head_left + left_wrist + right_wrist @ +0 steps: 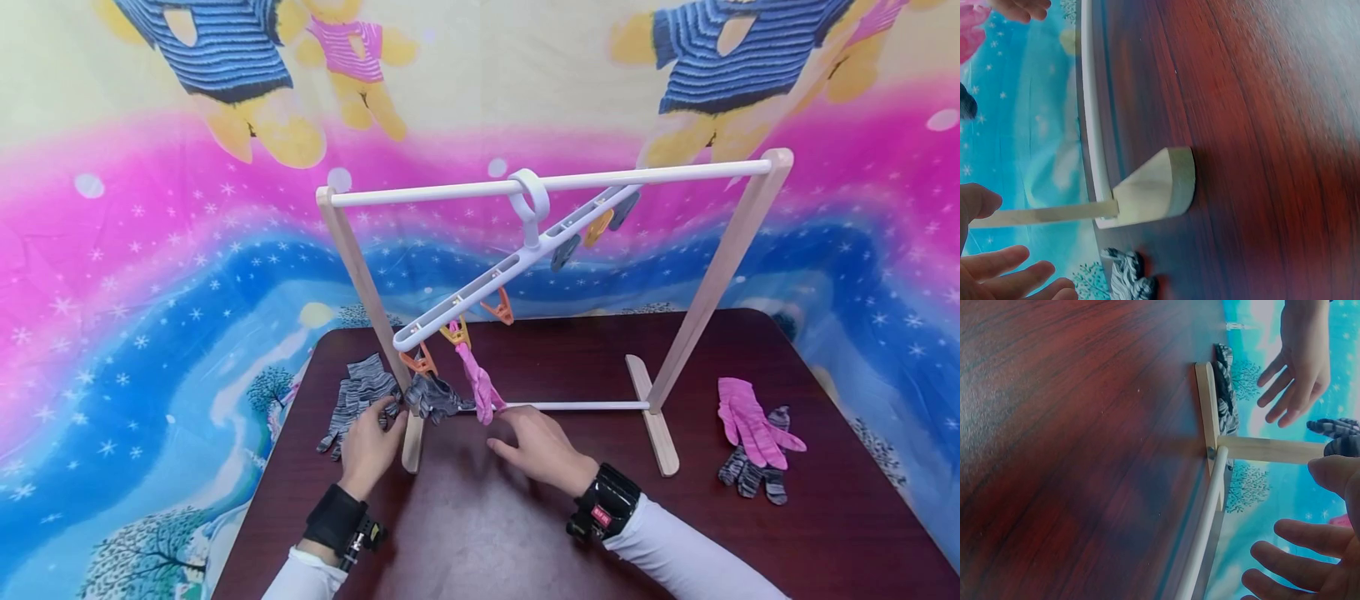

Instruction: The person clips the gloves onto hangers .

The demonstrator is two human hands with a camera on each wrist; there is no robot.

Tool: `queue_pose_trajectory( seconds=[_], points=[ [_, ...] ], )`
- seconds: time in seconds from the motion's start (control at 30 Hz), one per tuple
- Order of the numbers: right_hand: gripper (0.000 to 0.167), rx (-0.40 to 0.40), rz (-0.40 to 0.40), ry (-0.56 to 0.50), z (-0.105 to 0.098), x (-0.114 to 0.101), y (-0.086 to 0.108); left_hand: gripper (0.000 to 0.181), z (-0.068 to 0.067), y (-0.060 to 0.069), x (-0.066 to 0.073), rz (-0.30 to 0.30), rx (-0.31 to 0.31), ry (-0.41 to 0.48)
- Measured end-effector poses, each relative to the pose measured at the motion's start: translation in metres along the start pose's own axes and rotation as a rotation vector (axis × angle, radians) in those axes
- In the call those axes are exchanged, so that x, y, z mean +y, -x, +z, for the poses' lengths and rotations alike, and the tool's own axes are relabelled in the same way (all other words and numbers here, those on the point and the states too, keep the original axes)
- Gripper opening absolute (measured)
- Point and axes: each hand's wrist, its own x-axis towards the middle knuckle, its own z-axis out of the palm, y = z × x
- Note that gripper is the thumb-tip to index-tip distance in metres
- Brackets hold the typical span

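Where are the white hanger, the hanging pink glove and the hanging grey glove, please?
White hanger (532, 242): head view, middle of its bar.
Hanging pink glove (480, 385): head view, middle of its length.
Hanging grey glove (433, 397): head view, its crumpled middle.

on my feed, i see a glossy wood-grain table (510, 525), smooth plastic-looking hanger (531, 239) and clips (598, 227), matt bare-wood uprights (718, 283), and soft, knitted-cloth gloves (480, 387).

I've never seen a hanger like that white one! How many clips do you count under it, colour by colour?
Orange clips: 2
Yellow clips: 2
Grey clips: 2
Total: 6 clips in view
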Motion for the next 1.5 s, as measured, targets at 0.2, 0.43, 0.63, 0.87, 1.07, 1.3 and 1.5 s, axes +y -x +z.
queue_pose_trajectory(
  seconds=[0.2, 0.43, 0.63, 0.87, 1.07, 1.3, 1.5],
  points=[
    [0.029, -0.035, -0.007, -0.032, 0.003, -0.001, -0.001, 0.045, -0.001, -0.005, -0.008, -0.018, 0.007, -0.008],
    [0.03, -0.046, -0.013, -0.002, 0.01, -0.002, 0.0, 0.047, -0.002, -0.011, -0.017, -0.024, 0.003, -0.035],
    [0.032, -0.057, -0.013, 0.005, 0.012, -0.007, -0.001, 0.049, -0.001, -0.019, -0.023, -0.008, -0.01, -0.051],
    [0.033, -0.075, -0.039, 0.0, 0.02, -0.014, -0.002, 0.053, 0.0, -0.028, -0.026, -0.029, -0.042, -0.086],
    [0.033, -0.061, -0.081, -0.02, 0.022, -0.019, -0.002, 0.055, 0.003, -0.037, -0.027, -0.06, -0.085, -0.097],
    [0.036, -0.071, -0.1, -0.039, 0.025, -0.025, -0.003, 0.058, 0.006, -0.044, -0.029, -0.055, -0.104, -0.091],
    [0.035, -0.082, -0.097, -0.023, 0.027, -0.03, -0.004, 0.059, 0.011, -0.05, -0.032, -0.041, -0.122, -0.052]
  ],
)
